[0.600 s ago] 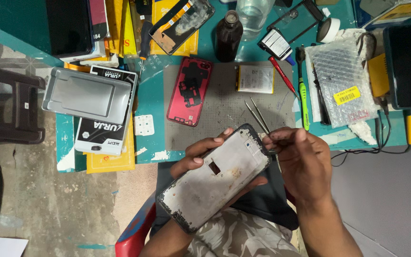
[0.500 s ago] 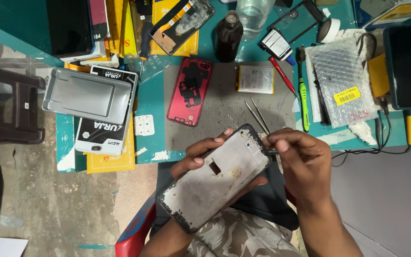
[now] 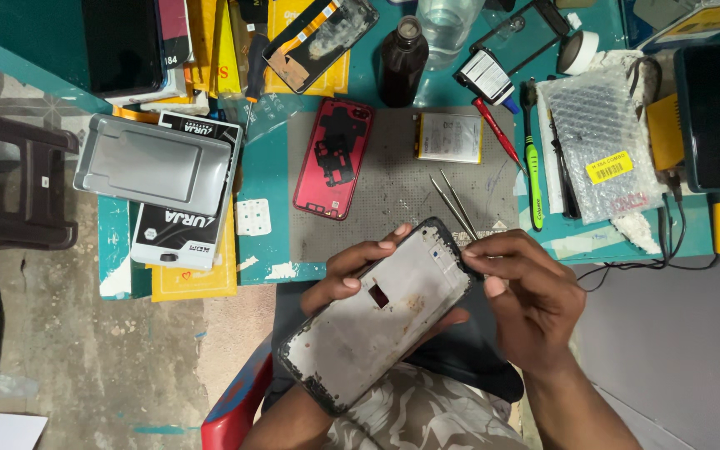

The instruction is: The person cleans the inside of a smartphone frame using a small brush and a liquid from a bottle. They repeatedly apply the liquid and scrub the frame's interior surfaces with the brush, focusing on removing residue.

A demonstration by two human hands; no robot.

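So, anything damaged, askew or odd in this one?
The phone frame held in the left hand looks worn: grey surface blotched, edges chipped with dark residue. The right hand pinches its top corner. The red back cover lies stripped on the grey mat.

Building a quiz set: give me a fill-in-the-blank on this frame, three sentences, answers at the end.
The left hand holds a grey phone frame from ____.
The right hand pinches the frame's ____ corner.
On the grey mat lies a phone back cover coloured ____.
Missing words: underneath; top; red.
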